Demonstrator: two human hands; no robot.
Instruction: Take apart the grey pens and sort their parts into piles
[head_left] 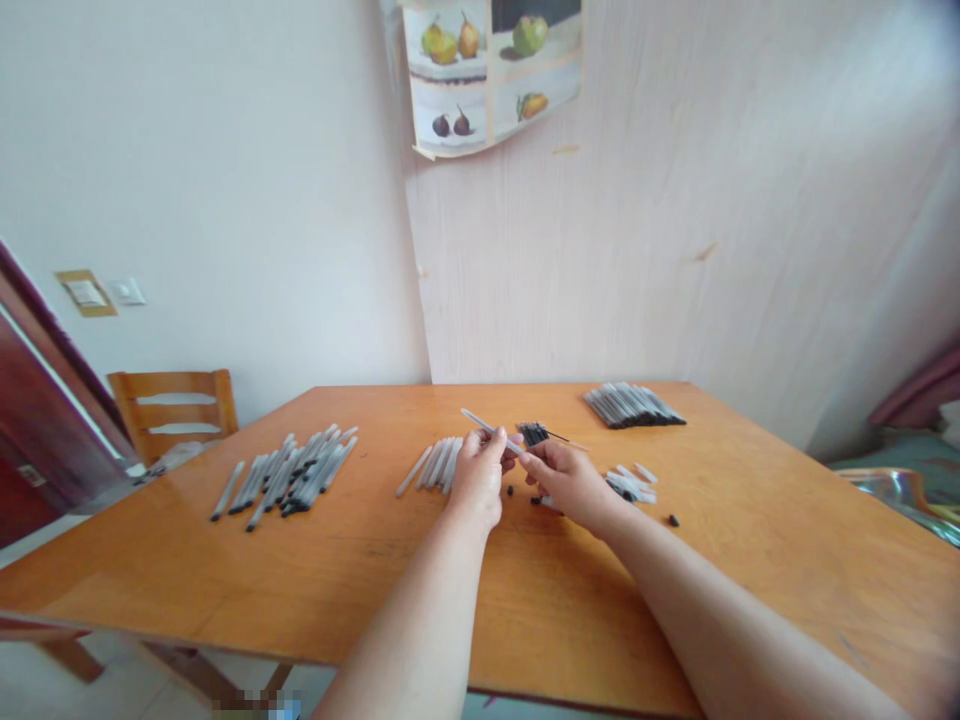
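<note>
Over the middle of the wooden table (pixel 375 590), my left hand (pixel 481 468) is closed around a slim translucent pen barrel (pixel 478 420) that slants up to the left. My right hand (pixel 566 478) pinches the barrel's lower right end; its fingertips cover that end. Just left of my left hand lie several loose translucent pen barrels (pixel 429 468). Behind my right hand are dark pen refills (pixel 534 433), one with a long thin tube. Clear pen caps (pixel 634 485) are scattered right of that hand, and a small black plug (pixel 511 490) lies between the hands.
At the left is a loose pile of black-ended pens (pixel 296 475). A neater stack of pens (pixel 634 405) lies at the back right. Another black plug (pixel 673 520) rests farther right. A wooden chair (pixel 174 400) stands beyond the table's left side, and the wall rises behind.
</note>
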